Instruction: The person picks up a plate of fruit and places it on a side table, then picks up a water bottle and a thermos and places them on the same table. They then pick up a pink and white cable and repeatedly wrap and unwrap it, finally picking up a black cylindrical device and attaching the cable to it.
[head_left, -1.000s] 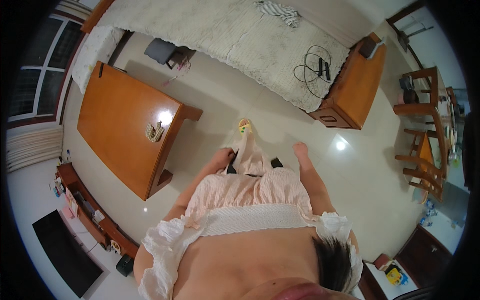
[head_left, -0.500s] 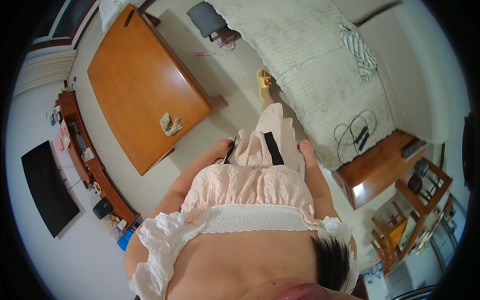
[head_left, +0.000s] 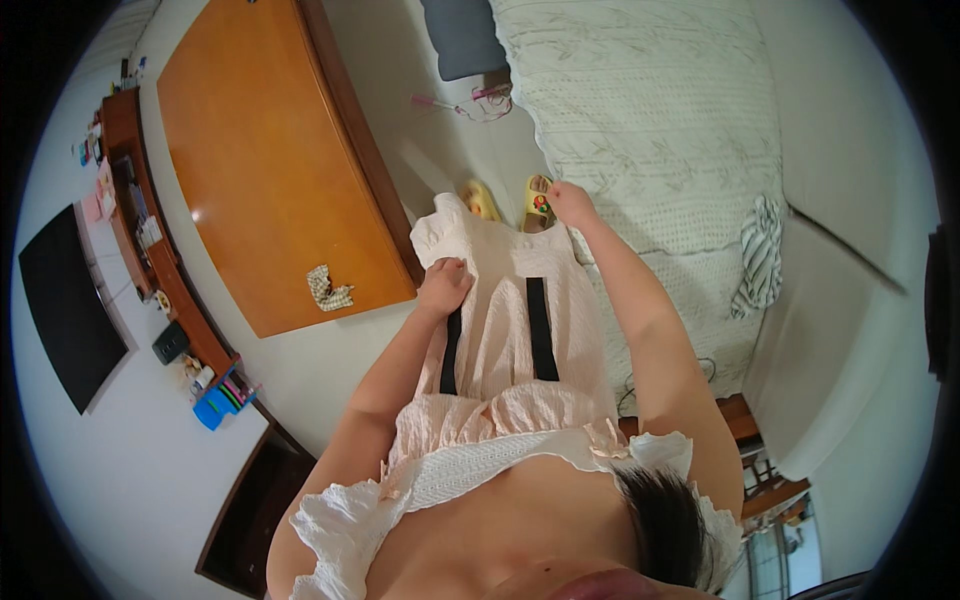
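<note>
My left hand (head_left: 445,287) is at the left side of a pale pink dress (head_left: 500,300), its fingers curled against the skirt. Whether cloth is pinched in them cannot be made out. Farther forward, my right hand (head_left: 572,203) reaches past the skirt's right edge, beside a yellow slipper (head_left: 538,203) on my foot. Its fingers are bent together, and what they hold, if anything, does not show. A black strap (head_left: 542,330) hangs down the front of the dress, and a second runs near my left wrist. Another yellow slipper (head_left: 480,200) shows just beyond the hem.
A wooden table (head_left: 250,160) stands at left, a checked cloth (head_left: 327,288) on it. Along the right runs a sofa with a pale quilted cover (head_left: 650,120) and a striped cloth (head_left: 760,255). Ahead are a grey stool (head_left: 465,40) and a pink cord (head_left: 485,105) on the floor.
The view has moved forward between table and sofa. My right hand has swung forward from my side, and my left hand has risen a little along the skirt. Both slippers now show.
</note>
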A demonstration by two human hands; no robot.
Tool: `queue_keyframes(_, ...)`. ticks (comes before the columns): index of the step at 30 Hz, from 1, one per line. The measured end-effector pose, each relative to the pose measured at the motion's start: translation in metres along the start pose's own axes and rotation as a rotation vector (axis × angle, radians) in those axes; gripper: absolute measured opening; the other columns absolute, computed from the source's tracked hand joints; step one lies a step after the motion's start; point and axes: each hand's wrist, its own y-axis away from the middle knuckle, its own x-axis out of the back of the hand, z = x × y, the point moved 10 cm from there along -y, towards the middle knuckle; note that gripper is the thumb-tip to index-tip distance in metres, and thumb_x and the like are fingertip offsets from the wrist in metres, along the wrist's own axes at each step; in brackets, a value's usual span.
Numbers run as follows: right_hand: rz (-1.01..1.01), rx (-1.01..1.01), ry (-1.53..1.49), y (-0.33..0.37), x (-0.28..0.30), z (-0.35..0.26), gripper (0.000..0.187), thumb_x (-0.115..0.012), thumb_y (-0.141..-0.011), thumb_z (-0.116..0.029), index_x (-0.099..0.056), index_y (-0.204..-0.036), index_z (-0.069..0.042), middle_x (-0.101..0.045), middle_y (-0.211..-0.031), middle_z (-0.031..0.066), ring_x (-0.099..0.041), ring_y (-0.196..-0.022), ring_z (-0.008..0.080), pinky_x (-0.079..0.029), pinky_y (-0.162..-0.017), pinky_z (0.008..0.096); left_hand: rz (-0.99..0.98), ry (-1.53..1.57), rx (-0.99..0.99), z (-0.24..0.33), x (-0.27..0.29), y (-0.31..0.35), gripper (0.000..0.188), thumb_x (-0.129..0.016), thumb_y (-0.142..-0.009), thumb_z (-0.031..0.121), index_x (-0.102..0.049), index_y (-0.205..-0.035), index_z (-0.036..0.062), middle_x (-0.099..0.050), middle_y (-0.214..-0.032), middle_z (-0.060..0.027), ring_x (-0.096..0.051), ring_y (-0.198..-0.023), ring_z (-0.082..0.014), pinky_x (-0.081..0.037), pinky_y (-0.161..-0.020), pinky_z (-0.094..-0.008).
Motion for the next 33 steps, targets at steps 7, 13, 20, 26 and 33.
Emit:
queue_keyframes(7,-0.136,-0.032,0.113,-0.172,-0.034,-0.024,0.021,-0.047,-0.08,-0.02,-0.061,-0.086,-0.007,-0.06,-0.092,0.0152,-0.059,-0.085,0.0321,-0.047,-0.076,0.0401,-0.095,-0.019,-0.006,-0.002,-0.029,-0.075,0.047,-0.058,-0.075,0.028,-0.05,-0.117,0.0102,-0.036,-0.132,-0.0123,-0.028,-0.124,-0.0343,-0.031,-0.099,-0.043)
queue_keyframes(13,-0.205,-0.062,0.338,-0.315,-0.113,-0.003,0.03,-0.044,-0.081,-0.014,-0.06,-0.106,-0.012,-0.041,-0.128,0.0159,-0.044,-0.112,0.0321,-0.042,-0.089,0.0409,0.023,-0.193,0.152,0.007,0.023,-0.141,0.043,-0.06,-0.071,0.024,-0.052,-0.111,0.0098,-0.039,-0.129,-0.0098,-0.028,-0.125,-0.0348,-0.032,-0.097,-0.046)
queue_keyframes(20,-0.199,-0.133,0.714,-0.444,-0.15,0.011,0.035,-0.044,-0.084,-0.019,-0.055,-0.117,-0.02,-0.04,-0.132,0.0056,-0.034,-0.12,0.0276,-0.029,-0.096,0.0434,0.202,-0.062,0.173,-0.043,0.073,-0.187,0.039,-0.06,-0.068,0.021,-0.055,-0.103,0.0064,-0.045,-0.122,-0.014,-0.037,-0.118,-0.0376,-0.034,-0.095,-0.0456)
queue_keyframes(26,-0.077,-0.305,0.676,-0.501,-0.162,0.106,0.044,-0.034,-0.089,-0.023,-0.037,-0.133,-0.021,-0.028,-0.141,0.0119,-0.034,-0.125,0.0313,-0.023,-0.104,0.0408,0.201,-0.034,0.115,-0.066,0.088,-0.218,0.04,-0.061,-0.068,0.02,-0.054,-0.104,0.0044,-0.046,-0.12,-0.0175,-0.04,-0.114,-0.0418,-0.035,-0.094,-0.0462)
queue_keyframes(33,-0.142,0.124,0.323,-0.418,-0.207,0.023,0.02,-0.059,-0.075,-0.01,-0.065,-0.095,-0.011,-0.05,-0.104,0.0138,-0.052,-0.094,0.0281,-0.044,-0.082,0.0371,0.152,-0.051,0.186,-0.066,0.081,-0.194,0.043,-0.058,-0.072,0.027,-0.051,-0.11,0.0078,-0.043,-0.124,-0.0135,-0.038,-0.116,-0.0366,-0.036,-0.093,-0.0457)
